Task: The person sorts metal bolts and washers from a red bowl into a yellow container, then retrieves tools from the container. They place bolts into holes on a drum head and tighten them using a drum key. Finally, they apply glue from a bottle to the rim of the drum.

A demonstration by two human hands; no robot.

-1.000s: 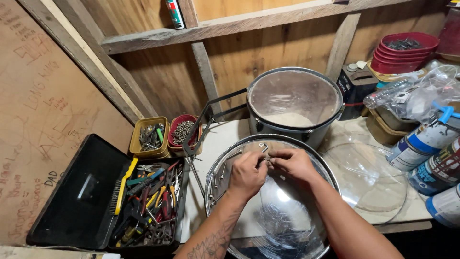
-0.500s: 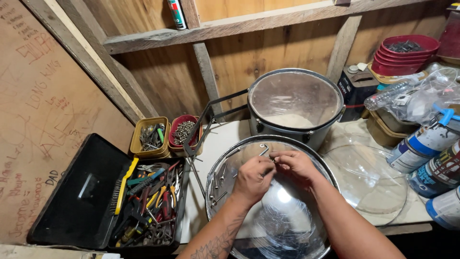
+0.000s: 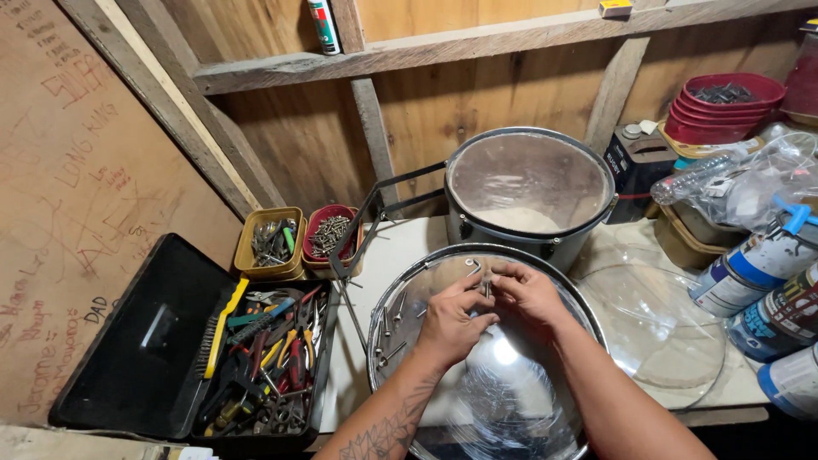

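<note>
Head view showed both forearms reaching forward over a clear-headed drum (image 3: 511,400), wrists bent inward so the hands met above its far rim. The left hand (image 3: 450,322) and right hand (image 3: 530,294) together pinched a small metal rod (image 3: 486,286), fingers curled narrow; an open toolbox (image 3: 256,358) lay to their left.

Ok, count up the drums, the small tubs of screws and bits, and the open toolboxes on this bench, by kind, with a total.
Drums: 2, the far drum and the near drum, on which both the left hand and the right hand rest.
Small tubs: 2, the yellow tub and the red tub.
Open toolboxes: 1, the black toolbox.
Total: 5
</note>
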